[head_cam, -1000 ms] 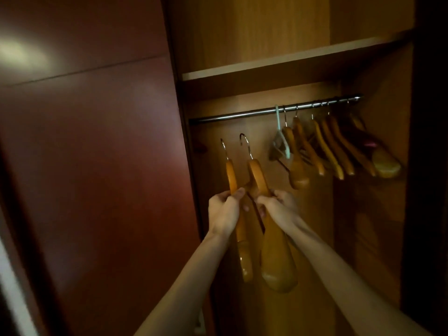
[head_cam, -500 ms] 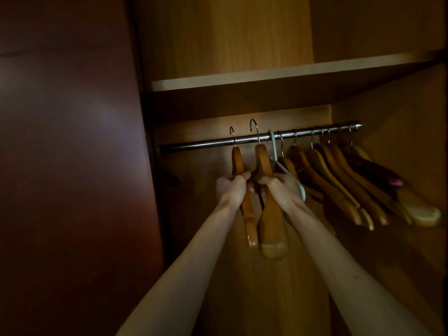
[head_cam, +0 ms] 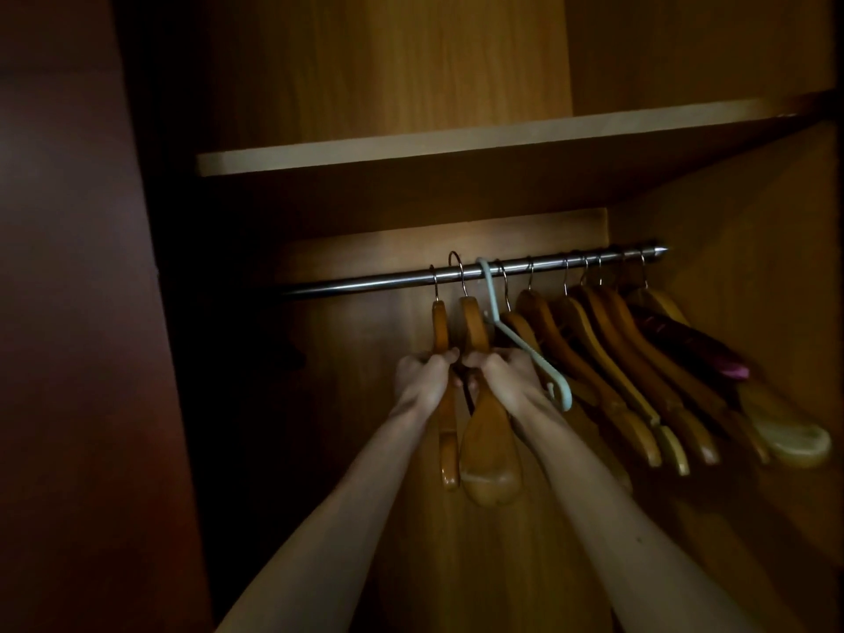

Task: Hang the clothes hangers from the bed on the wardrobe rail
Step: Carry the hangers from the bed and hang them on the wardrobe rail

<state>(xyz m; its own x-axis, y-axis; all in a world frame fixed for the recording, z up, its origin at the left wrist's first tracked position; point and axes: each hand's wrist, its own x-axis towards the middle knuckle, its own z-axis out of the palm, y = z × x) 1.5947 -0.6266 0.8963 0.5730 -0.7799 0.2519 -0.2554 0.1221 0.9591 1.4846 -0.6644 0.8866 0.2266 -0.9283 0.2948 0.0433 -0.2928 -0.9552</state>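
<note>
Head view: fingers (head_cam: 445,358) of the left hand (head_cam: 422,376) clench a slim wooden hanger (head_cam: 445,427); the right hand (head_cam: 504,376) grips a broad wooden hanger (head_cam: 488,454) just beside it. Both hooks sit over the wardrobe rail (head_cam: 365,283) near its middle, left of a pale plastic hanger (head_cam: 525,344) and a row of hung wooden hangers (head_cam: 607,367) toward the rail's right end. A shelf (head_cam: 411,150) runs above, a dark red door (head_cam: 68,312) at left. Both arms reach up, nearly straight. A second ago both hooks hung below the rail.

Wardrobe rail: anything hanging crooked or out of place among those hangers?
The pale green plastic hanger stands out: the only non-wooden one, hanging skewed across the wooden hangers beside it on the rail. A dark purple one sits near the right end.
</note>
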